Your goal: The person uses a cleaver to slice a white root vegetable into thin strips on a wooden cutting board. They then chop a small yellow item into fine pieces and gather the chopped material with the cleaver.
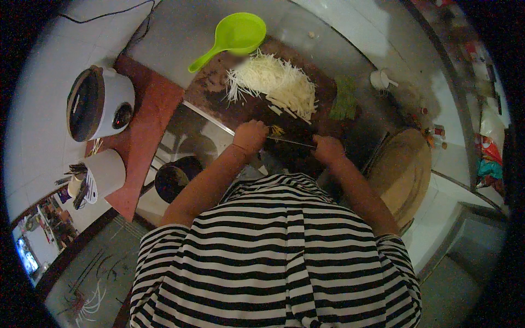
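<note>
My right hand (pixel 329 150) grips one end of a knife (pixel 292 142), whose thin blade runs sideways, low over a dark wooden cutting board (pixel 246 112). At the blade's other end is my left hand (pixel 250 136), fingers curled; whether they press on the blade or hold something is hidden. A few thin yellow strips (pixel 277 130) lie just beyond the blade, beside my left fingers. Farther back on the board is a large heap of pale shredded vegetable (pixel 275 80), with thicker sticks at its near right side. Cut green strands (pixel 343 98) lie to the right of the heap.
A lime-green scoop (pixel 242 32) rests at the board's back edge. On the left stand a white electric cooker (pixel 117 96), a white utensil holder (pixel 108 170) and a dark pot (pixel 174 180). To the right are a large round board or lid (pixel 404 172) and a white cup (pixel 381 78).
</note>
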A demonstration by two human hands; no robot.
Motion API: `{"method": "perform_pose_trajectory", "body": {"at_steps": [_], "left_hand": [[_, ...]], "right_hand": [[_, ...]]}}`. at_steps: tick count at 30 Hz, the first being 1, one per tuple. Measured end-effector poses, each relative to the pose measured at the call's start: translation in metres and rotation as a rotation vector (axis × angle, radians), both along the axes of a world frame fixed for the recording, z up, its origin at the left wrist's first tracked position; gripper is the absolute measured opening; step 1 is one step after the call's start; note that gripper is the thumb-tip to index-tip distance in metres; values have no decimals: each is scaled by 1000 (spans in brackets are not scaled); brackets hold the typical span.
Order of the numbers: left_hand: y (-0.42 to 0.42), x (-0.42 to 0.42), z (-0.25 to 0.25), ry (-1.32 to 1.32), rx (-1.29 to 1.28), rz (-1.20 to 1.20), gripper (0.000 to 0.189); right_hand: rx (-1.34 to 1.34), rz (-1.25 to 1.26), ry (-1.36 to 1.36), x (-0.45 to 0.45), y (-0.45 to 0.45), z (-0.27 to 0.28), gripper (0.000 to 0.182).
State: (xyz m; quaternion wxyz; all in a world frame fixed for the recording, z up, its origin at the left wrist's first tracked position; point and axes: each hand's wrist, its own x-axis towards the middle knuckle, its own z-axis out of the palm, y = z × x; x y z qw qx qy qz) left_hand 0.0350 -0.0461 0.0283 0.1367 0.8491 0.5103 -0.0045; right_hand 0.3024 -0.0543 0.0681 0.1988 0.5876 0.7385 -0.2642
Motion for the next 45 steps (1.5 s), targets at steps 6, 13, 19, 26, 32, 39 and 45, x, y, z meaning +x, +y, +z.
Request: {"method": "perform_pose_trajectory", "body": {"at_steps": [6,13,19,26,32,39,45], "left_hand": [[6,-18,6,-93,-9,4,9],[10,-8,15,-33,-32,84,11],[14,9,-4,-79,95,88,10],[15,-6,6,-115,99,69,8],[19,-7,-7,-99,126,30,9],[28,-9,7,-179,205,23,9],[17,-3,-11,-115,179,32,6]], "right_hand": [[-70,16,-31,-15,15,28,30],[-58,62,-24,-8,28,20,28],[-55,55,-46,2,40,0,25],[-1,7,-43,-4,48,9,26],[-14,48,-15,2,39,5,29],[87,23,63,-2,49,27,28],[12,12,-1,4,36,-8,28]]}}
